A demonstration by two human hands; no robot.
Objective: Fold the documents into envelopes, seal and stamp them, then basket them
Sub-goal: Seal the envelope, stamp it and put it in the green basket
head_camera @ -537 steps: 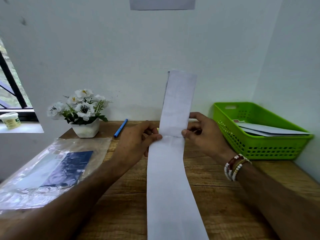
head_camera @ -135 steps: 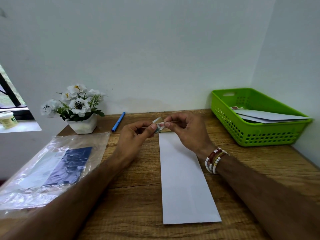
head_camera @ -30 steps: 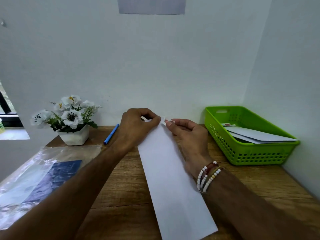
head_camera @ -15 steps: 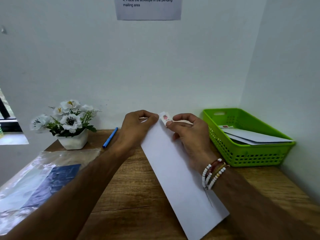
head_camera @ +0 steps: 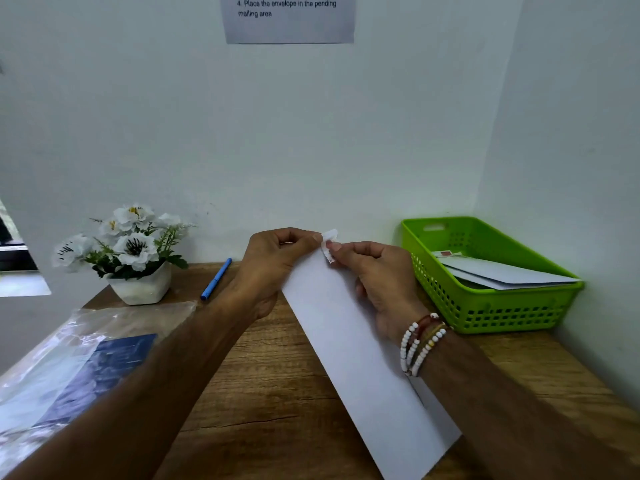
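A long white envelope (head_camera: 360, 351) lies slanted on the wooden desk, its far end lifted between my hands. My left hand (head_camera: 273, 265) grips the envelope's far left corner with curled fingers. My right hand (head_camera: 377, 282) pinches a small white stamp (head_camera: 329, 245) with a toothed edge at the envelope's far end. The stamp's picture side is hidden. A green basket (head_camera: 485, 306) at the right holds other white envelopes (head_camera: 498, 273), one with a red stamp.
A white pot of white flowers (head_camera: 133, 251) stands at the back left, with a blue pen (head_camera: 216, 278) beside it. A clear plastic sleeve with blue and white sheets (head_camera: 79, 362) lies at the left. A printed notice (head_camera: 289, 17) hangs on the wall.
The stamp has turned so its white back faces me; half a second ago its red picture showed. Both hands stay at the envelope's far end, and the envelope has slanted a little more.
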